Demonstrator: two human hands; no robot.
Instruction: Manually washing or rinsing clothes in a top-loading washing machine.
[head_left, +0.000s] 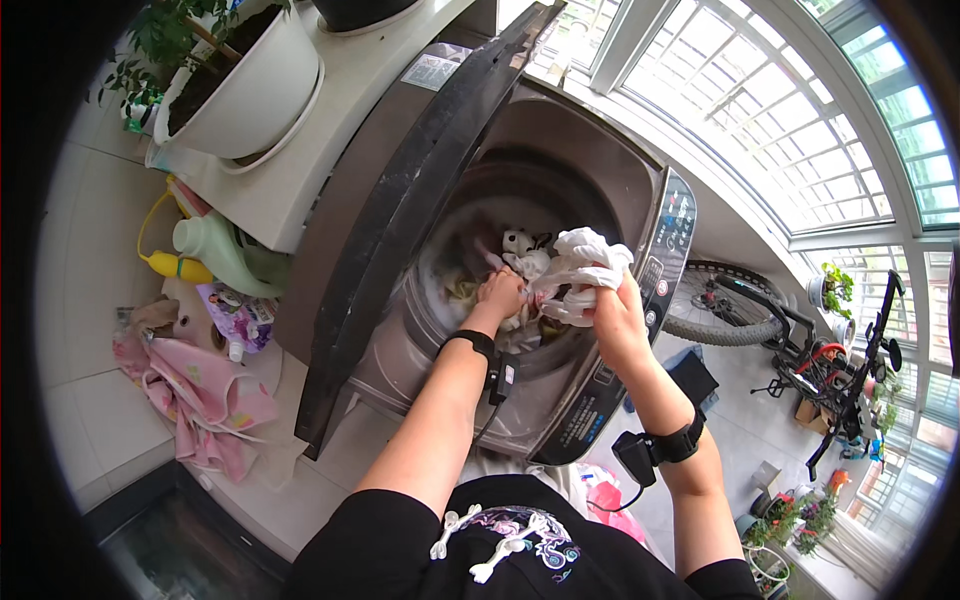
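A top-loading washing machine (495, 412) stands in front of me with its dark lid (390, 240) raised. Wet laundry (517, 337) lies in the drum, with suds along the wall. My right hand (621, 319) holds a bunched white cloth (592, 251) above the drum's right side; part of the cloth trails down towards the other clothes. Lower, inside the drum, my left hand (501, 292) is curled around some laundry, its fingertips hidden. A white piece with dark spots (517, 241) lies just beyond that hand. Both forearms wear black straps with small devices.
Right of the drum runs the control panel (667, 232). A bicycle (802, 352) stands farther right, below barred windows. At left, a potted plant (247, 97) sits on a white counter (337, 90), near a pale green bottle (225, 251), a purple pouch (240, 319) and a pink cloth (210, 382).
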